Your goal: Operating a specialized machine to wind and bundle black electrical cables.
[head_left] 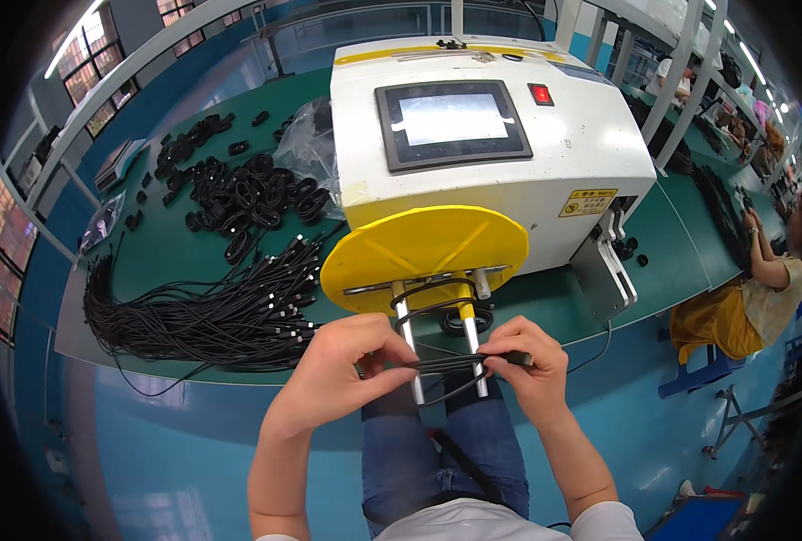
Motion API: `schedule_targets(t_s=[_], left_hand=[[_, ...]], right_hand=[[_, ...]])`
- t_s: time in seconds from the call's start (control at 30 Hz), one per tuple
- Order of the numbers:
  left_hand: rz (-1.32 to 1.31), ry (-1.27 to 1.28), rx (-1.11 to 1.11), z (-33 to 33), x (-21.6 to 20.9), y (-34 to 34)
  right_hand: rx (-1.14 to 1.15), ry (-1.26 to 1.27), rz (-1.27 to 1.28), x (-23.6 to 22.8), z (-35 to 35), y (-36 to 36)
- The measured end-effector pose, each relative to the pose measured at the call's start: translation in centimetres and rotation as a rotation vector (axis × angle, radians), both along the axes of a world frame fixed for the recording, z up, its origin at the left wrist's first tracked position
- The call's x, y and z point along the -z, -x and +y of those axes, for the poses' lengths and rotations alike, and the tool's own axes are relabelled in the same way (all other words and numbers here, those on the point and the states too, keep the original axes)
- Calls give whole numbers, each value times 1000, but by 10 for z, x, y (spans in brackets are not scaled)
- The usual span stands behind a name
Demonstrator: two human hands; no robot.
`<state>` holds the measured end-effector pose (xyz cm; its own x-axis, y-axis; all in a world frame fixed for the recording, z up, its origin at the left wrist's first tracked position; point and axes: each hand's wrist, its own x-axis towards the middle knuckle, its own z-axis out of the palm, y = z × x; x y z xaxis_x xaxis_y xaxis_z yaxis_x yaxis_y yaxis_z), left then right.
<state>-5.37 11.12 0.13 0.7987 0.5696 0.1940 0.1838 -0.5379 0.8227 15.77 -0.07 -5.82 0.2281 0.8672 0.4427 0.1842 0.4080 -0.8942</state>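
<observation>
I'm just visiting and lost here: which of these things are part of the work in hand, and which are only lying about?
In use:
left hand
right hand
black cable
metal prongs
yellow disc
white machine

Lying about:
loose cable bundle
coiled cable pile
clear plastic bag

- The scene is viewed from a single head-worn fisheye camera, aimed downward and forward over the green bench (194, 243).
- The white machine (491, 144) is seen close, at centre.
- Straight edges are bent near the rim.
</observation>
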Motion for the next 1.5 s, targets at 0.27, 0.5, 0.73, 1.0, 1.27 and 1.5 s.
schedule_targets(t_s=[0.27,0.5,0.73,1.0,1.27,1.5], left_hand=[[-48,213,3,3,5,-7],[-27,98,-48,-2,-1,-9],[-52,196,10,8,11,-1],[-237,27,16,-2,31,4],[-228,-58,-103,-18,32,-2],[-173,-259,-330,-51,27,-3]], right_hand=[[4,-48,-38,1,1,0],[-3,-36,-126,-3,6,-6],[1,-17,-102,-6,5,-4],[47,-132,-145,6,8,-4],[87,-169,-159,7,6,-1],[87,-145,-260,2,2,-4]])
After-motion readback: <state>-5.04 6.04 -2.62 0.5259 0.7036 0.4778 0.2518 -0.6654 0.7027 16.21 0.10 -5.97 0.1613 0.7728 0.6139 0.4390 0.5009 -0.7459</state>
